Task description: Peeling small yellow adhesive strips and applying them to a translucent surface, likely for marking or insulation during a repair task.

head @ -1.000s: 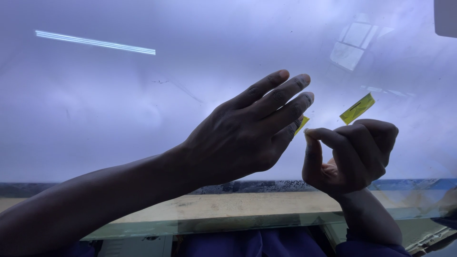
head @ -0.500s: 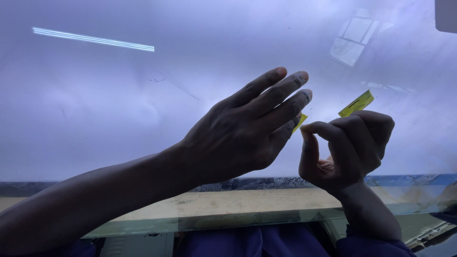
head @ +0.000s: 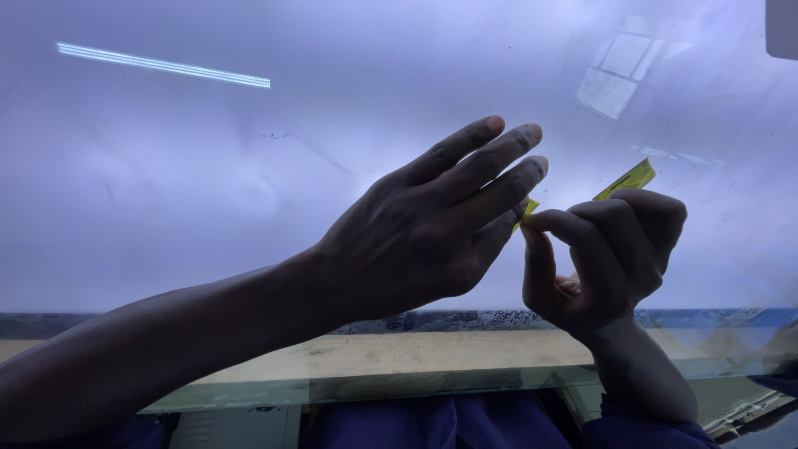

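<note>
Right hand [head: 611, 254]: risen slightly since a second ago, fingers clamped on yellow strip [head: 625, 180] held against glass pane [head: 249, 208], toward its right edge. Left hand [head: 432, 224]: unmoved, fingers extended, close together, touching strip's near end.

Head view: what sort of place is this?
Likely a glass or windshield workshop: a large curved pane of glass with a dark speckled border band, reflecting a ceiling strip light; both hands work a thin yellow strip.
</note>
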